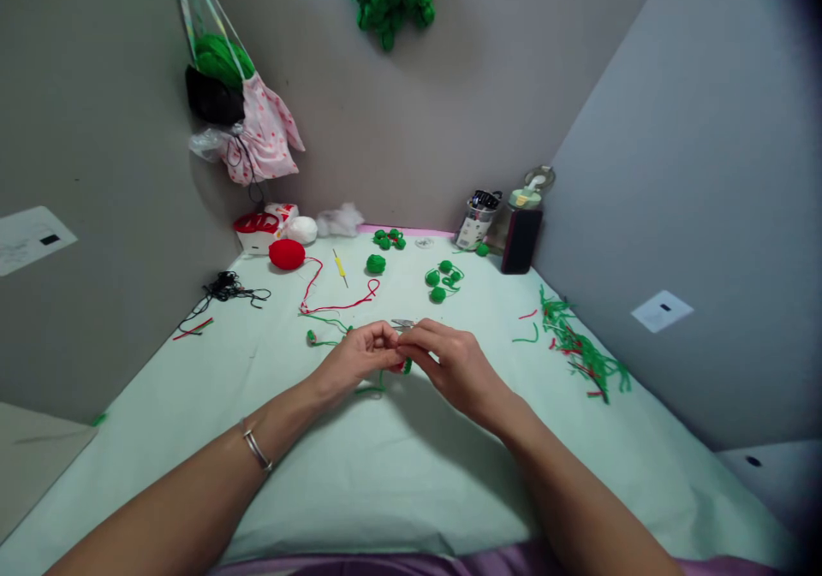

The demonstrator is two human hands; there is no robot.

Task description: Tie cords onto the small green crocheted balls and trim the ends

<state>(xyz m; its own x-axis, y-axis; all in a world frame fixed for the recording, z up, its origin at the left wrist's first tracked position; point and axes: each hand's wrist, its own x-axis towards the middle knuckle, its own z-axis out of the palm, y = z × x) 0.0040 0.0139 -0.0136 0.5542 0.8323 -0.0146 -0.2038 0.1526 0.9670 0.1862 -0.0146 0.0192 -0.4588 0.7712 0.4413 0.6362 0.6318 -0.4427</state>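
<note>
My left hand (366,350) and my right hand (455,364) meet over the middle of the table. Between them is a small red and green crochet piece (404,367), mostly covered by my fingers. The left fingers are curled round it, while the right thumb and forefinger pinch at its upper side. A green yarn tail (370,389) hangs onto the cloth below my left hand. Metal scissors (402,323), partly hidden, lie just beyond my fingertips. Left of them, a small green crochet piece (312,336) rests with its yarn trailing towards my left hand.
A red yarn ball (287,254), a yellow-handled crochet hook (340,266) and a green ball (376,264) lie further back. Small green balls (437,294) sit right of centre. Yarn scraps (581,345) spread along the right edge; a phone (521,242) leans at back right.
</note>
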